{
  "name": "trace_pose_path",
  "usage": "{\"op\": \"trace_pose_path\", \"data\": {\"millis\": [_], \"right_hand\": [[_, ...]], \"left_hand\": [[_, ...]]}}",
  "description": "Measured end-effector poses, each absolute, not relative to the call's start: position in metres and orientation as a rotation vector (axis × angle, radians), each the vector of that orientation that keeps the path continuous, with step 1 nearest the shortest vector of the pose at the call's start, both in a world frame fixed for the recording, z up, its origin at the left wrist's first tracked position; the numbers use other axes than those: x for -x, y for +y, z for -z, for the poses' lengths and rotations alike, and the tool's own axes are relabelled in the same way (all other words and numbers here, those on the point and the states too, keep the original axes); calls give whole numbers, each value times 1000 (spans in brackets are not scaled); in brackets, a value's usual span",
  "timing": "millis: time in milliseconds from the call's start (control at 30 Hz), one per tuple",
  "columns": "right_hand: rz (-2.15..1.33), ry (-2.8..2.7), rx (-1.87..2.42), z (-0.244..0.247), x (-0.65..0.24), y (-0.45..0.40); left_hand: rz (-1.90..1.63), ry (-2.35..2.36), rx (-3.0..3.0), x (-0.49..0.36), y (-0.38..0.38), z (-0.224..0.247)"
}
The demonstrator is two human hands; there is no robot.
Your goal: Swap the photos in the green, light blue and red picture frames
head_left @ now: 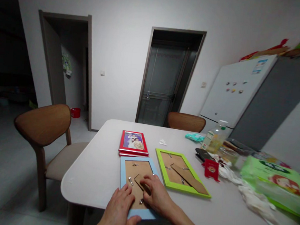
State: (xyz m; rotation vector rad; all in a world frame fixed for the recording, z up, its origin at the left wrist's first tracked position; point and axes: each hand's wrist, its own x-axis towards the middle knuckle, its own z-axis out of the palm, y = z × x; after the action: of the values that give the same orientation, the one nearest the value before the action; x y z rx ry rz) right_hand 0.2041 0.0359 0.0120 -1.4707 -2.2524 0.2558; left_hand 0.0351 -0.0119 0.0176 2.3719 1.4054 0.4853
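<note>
A light-blue picture frame [123, 172] lies face down at the table's near edge, its brown backing and metal clips upward. My left hand [119, 207] rests over its lower left part, fingers stretched on the backing and thumb on the bottom rim. Bent over the frame's brown stand [139, 181], the fingers of my right hand [156, 194] are closed on it; the fingertips are partly hidden. To the right is a lime-green picture frame [169, 184], also back side up, with its own stand. Beyond the blue one, a red picture frame [133, 141] with a photo lies stacked on another.
Across the right side of the white table [87, 177] are a bottle [214, 138], a dark phone [202, 154], a red packet [211, 169], crumpled tissues [257, 204] and a green tissue pack [277, 181]. Wooden chairs [45, 121] stand left and behind.
</note>
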Motion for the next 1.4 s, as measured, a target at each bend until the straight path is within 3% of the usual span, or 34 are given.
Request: {"op": "trace_pose_path", "data": {"millis": [300,533,1400], "right_hand": [[-100,-2350,1445,-5,-198,23],[-186,-2530,1203,-21,-188,-3],[-322,-2494,1197,-19,-194,-7]], "left_hand": [[-497,1375,-2379,-33,-14,-14],[-540,1402,-2364,-12,-10,-4],[-540,1385,-2349,-8,-8,-2]]}}
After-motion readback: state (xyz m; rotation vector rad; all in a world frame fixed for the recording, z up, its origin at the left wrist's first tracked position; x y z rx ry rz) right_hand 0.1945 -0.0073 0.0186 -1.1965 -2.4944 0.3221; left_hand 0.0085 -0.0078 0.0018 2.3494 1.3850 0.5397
